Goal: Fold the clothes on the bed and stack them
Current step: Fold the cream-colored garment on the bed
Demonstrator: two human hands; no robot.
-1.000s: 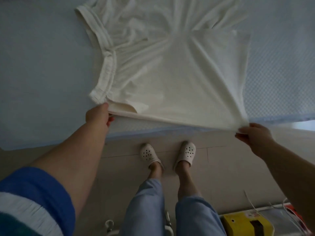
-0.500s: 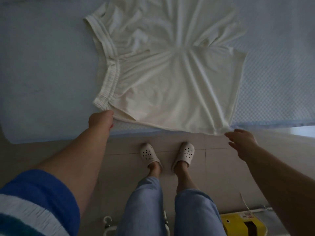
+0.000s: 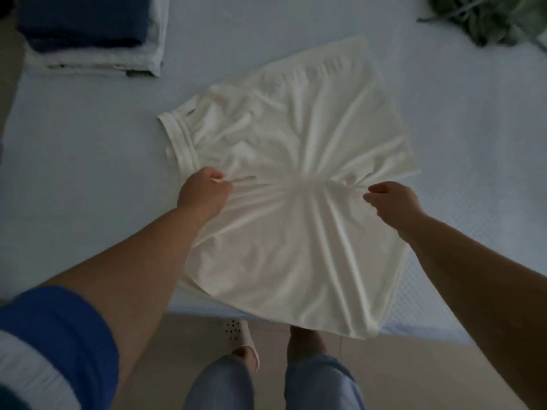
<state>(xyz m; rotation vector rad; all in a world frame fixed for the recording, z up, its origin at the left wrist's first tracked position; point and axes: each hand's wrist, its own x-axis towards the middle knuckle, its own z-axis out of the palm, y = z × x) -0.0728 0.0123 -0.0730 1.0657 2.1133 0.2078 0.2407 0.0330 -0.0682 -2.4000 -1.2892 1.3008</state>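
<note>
The left hand (image 3: 204,192) is pinching a fold of the cream garment (image 3: 296,184) between curled fingers. The right hand (image 3: 390,199) is pinching the cloth at its other side, thumb and fingers closing on a gathered ridge. Creases are fanning out between both grips. The garment is lying on the pale blue bed (image 3: 88,173), its near hem hanging over the edge above the person's feet. A folded stack (image 3: 91,34), navy on white, is sitting at the far left; a green heap (image 3: 488,16) is lying far right.
</note>
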